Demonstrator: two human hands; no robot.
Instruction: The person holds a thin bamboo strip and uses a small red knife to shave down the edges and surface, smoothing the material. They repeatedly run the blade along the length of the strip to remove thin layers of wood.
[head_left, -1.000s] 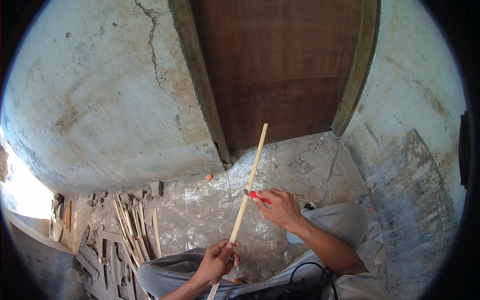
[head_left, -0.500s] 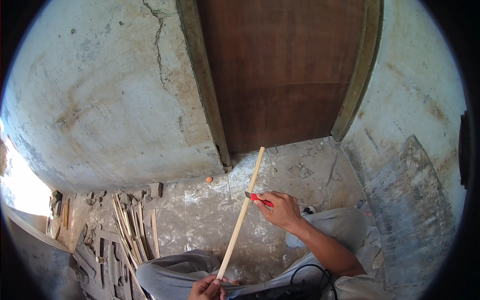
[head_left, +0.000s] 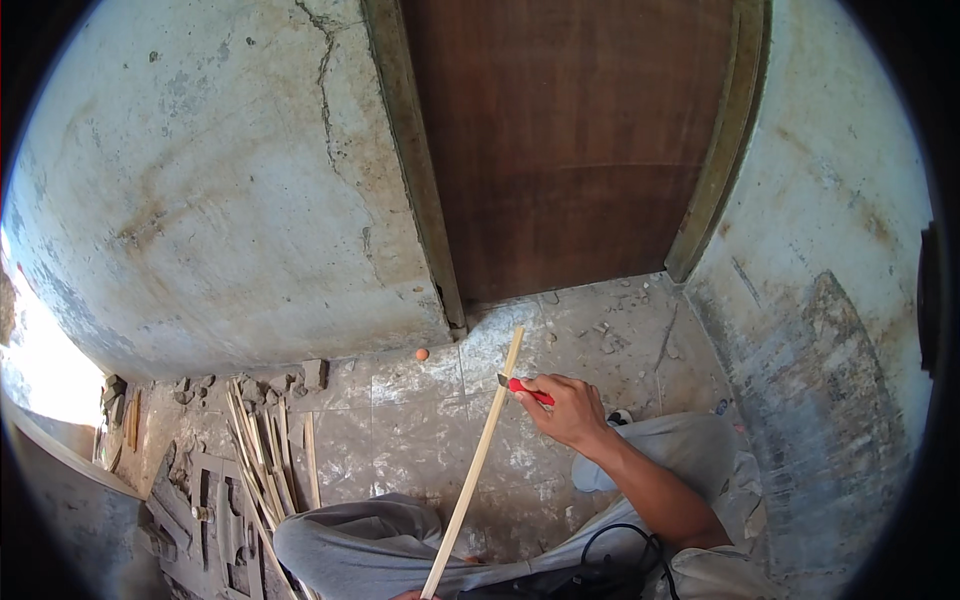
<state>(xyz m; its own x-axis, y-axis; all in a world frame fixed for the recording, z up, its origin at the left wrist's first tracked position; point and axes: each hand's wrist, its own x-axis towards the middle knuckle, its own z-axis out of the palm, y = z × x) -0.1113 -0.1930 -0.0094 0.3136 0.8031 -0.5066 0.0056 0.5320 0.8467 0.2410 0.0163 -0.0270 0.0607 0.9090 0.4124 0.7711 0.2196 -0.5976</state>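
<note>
A long pale wooden strip (head_left: 470, 478) slants up from the lower edge, over the space between my bent legs, its far end pointing toward the door. My right hand (head_left: 566, 411) is closed around a red utility knife (head_left: 530, 390). The knife's short blade lies against the strip, some way below its far tip. At the bottom edge only a sliver of my left hand (head_left: 407, 596) shows, at the strip's near end; most of its fingers are cut off by the frame.
More wooden strips (head_left: 262, 455) lean in a bundle left of my knee, near a broken grey slatted piece (head_left: 222, 520). Rubble (head_left: 262, 388) lines the cracked wall. A small orange ball (head_left: 421, 354) lies on the tiled floor before the brown door (head_left: 570, 150). A black cable (head_left: 625, 528) loops by my lap.
The strip has slid down toward me, and my left hand has dropped almost out of view with it. The knife now sits nearer the strip's far end; my right hand has shifted slightly.
</note>
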